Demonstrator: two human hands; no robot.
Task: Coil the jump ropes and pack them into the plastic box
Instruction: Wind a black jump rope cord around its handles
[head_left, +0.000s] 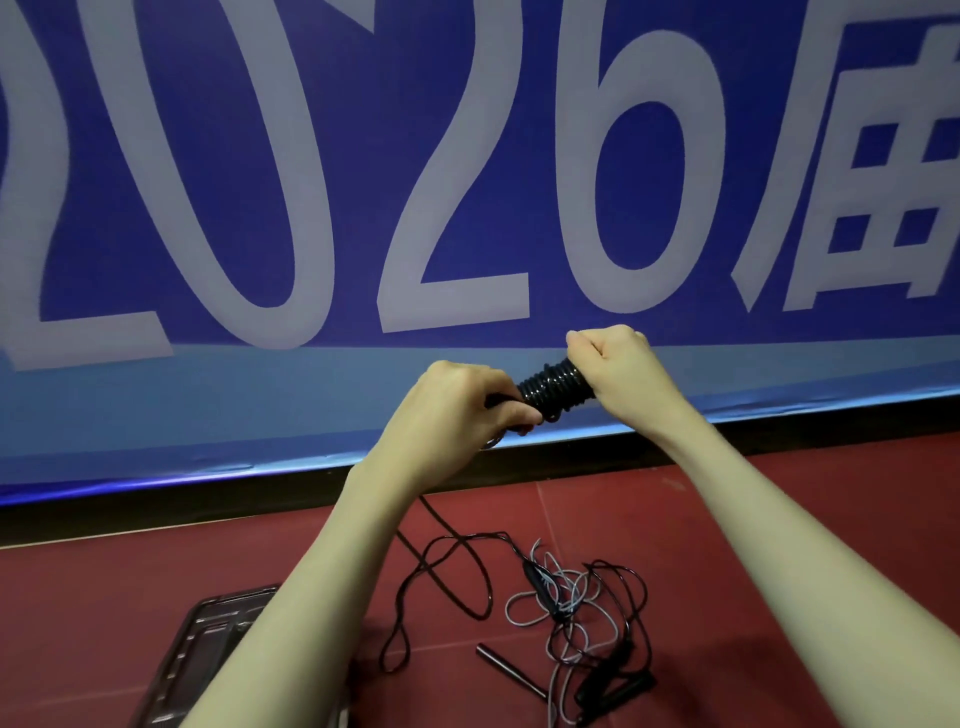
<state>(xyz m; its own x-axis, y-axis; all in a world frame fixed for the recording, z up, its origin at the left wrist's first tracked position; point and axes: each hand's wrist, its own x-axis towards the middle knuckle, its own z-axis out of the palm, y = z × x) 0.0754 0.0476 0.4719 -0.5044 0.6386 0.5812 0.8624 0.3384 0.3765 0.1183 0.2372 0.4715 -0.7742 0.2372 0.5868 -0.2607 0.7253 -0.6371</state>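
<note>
Both hands hold a black jump rope bundle (553, 387) up in front of the banner; its cord is wound in tight turns around the handles. My left hand (462, 402) grips the bundle's left end. My right hand (615, 358) grips its right end, fingers curled. A loose length of the black cord (457, 571) hangs from under my left wrist to the floor. A tangle of black and grey jump ropes (571, 608) with dark handles (613, 686) lies on the red floor. The clear plastic box (208, 639) sits at lower left, partly hidden by my left forearm.
A big blue banner (363, 208) with white figures fills the background, its lower edge meeting a dark strip along the red floor (753, 519). A single dark handle (506, 667) lies apart from the tangle.
</note>
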